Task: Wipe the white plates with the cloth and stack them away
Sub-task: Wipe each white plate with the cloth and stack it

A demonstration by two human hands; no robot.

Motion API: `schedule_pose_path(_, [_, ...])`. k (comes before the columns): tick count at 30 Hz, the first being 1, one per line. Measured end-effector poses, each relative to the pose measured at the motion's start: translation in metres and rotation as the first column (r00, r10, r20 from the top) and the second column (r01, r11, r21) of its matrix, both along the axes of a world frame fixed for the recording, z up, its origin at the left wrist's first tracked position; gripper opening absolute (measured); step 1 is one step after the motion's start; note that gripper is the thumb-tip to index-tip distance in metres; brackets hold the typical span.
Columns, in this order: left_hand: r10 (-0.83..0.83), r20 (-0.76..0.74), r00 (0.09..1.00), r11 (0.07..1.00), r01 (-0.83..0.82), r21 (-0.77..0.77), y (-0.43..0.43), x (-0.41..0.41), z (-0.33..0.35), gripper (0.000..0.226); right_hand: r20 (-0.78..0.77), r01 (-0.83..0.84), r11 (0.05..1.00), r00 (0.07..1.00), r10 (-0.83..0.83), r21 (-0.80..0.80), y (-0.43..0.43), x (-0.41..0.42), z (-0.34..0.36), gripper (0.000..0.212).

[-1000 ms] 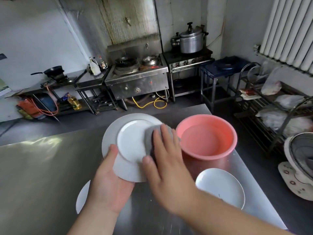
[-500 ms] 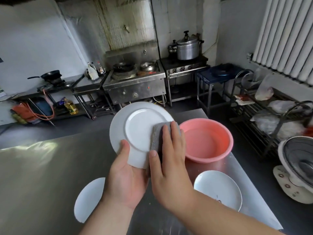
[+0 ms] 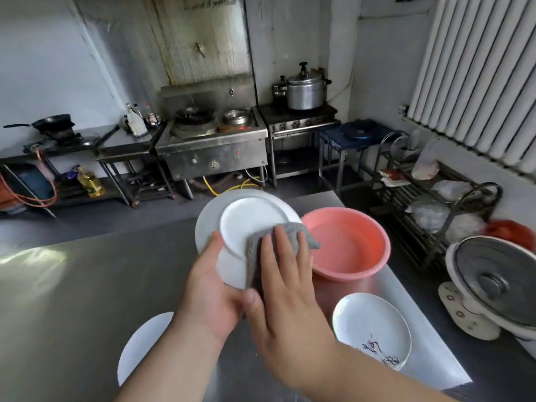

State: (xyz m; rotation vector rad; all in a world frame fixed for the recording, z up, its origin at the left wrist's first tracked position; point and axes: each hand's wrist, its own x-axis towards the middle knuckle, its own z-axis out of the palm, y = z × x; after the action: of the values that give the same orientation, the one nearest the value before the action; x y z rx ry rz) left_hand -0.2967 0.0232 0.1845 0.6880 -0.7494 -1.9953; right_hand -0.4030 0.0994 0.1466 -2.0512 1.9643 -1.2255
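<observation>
Centrally, a white plate [image 3: 249,224] is held tilted up above the steel table [image 3: 72,300], with a raised inner ring seen on the face turned to the camera. Its lower edge is gripped by the left hand [image 3: 211,288]: the thumb is laid on the facing side by the rim, and the fingers are hidden behind the plate. A grey cloth [image 3: 278,236] is pressed against the plate's lower right part by the right hand [image 3: 287,309], whose fingers are stretched out straight and lie flat on it, slightly spread. The right thumb is seen at the cloth's lower edge, touching the left hand. One corner of the cloth juts out to the right, past the plate's rim.

Just right of the plate, a pink basin [image 3: 371,236] is set on the table. A second plate [image 3: 368,323] lies flat at lower right, near the basin, with dark marks at its near edge. A third plate [image 3: 142,346] lies at lower left, partly covered by the left forearm.

Across the floor, a steel stove [image 3: 214,152] is seen at upper centre, with a lidded metal pot [image 3: 304,89] to its right. A white radiator [image 3: 478,82] fills the upper right, a wire rack [image 3: 435,204] with bags stands under it, and a fan [image 3: 499,285] is seen at the right edge
</observation>
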Motion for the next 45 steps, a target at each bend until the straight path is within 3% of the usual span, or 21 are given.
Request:
schedule_pose_path(4, [0.025,-0.028,0.999,0.999,-0.026,-0.029,-0.016,0.012,0.001,0.056,-0.041,0.013,1.000,0.999,-0.012,0.025,-0.022,-0.008,0.014,0.064])
schedule_pose_path(8, [-0.026,-0.075,0.997,0.998,0.021,-0.061,-0.029,0.018,0.003,0.052,0.204,0.145,0.989,0.968,-0.146,0.020,-0.050,-0.031,0.037,0.056])
schedule_pose_path(12, [-0.127,-0.078,0.989,0.992,0.126,-0.020,-0.036,0.015,-0.014,0.051,-0.009,0.222,0.975,0.975,-0.223,-0.028,-0.027,0.011,0.005,0.056])
schedule_pose_path(17, [-0.263,-0.103,0.959,0.963,0.268,0.036,-0.032,0.007,-0.046,0.050,0.029,0.275,0.961,0.961,-0.275,-0.005,-0.001,-0.008,-0.019,0.055])
schedule_pose_path(19, [-0.301,-0.076,0.950,0.950,0.306,0.060,-0.025,0.000,-0.055,0.045,0.190,0.289,0.953,0.934,-0.301,0.091,0.002,-0.044,-0.015,0.050])
schedule_pose_path(22, [-0.359,0.021,0.933,0.931,0.357,0.078,-0.014,-0.014,-0.066,0.042,0.482,0.222,0.885,0.771,-0.416,0.409,0.011,-0.106,-0.009,0.038])
schedule_pose_path(24, [-0.401,0.074,0.913,0.914,0.394,0.092,-0.006,-0.026,-0.073,0.044,0.439,0.182,0.804,0.759,-0.481,0.565,0.025,-0.143,-0.015,0.052])
schedule_pose_path(26, [-0.431,0.093,0.897,0.899,0.418,0.131,-0.001,-0.039,-0.080,0.048,0.331,0.226,0.756,0.796,-0.507,0.615,0.045,-0.172,-0.025,0.065])
schedule_pose_path(29, [-0.444,0.128,0.887,0.889,0.418,0.188,0.003,-0.064,-0.098,0.051,0.351,0.233,0.715,0.745,-0.567,0.659,0.073,-0.209,-0.052,0.055])
schedule_pose_path(32, [-0.464,0.168,0.870,0.872,0.415,0.259,0.009,-0.092,-0.117,0.050,0.448,0.024,0.659,0.714,-0.538,0.752,0.091,-0.238,-0.071,0.041])
schedule_pose_path(35, [-0.488,0.220,0.845,0.854,0.410,0.321,0.016,-0.123,-0.137,0.047,0.490,-0.134,0.590,0.714,-0.500,0.796,0.091,-0.259,-0.081,0.048])
schedule_pose_path(40, [-0.385,0.491,0.781,0.923,0.320,0.215,0.023,-0.165,-0.152,0.057,0.425,-0.064,0.500,0.625,-0.655,0.864,0.076,-0.294,-0.107,0.047])
schedule_pose_path(42, [-0.359,0.551,0.753,0.933,0.307,0.189,0.025,-0.177,-0.154,0.067,0.446,-0.072,0.508,0.594,-0.670,0.858,0.069,-0.304,-0.113,0.054])
schedule_pose_path(45, [-0.340,0.482,0.808,0.936,0.243,0.253,0.028,-0.188,-0.164,0.091,0.427,-0.045,0.568,0.709,-0.562,0.822,0.065,-0.316,-0.129,0.050])
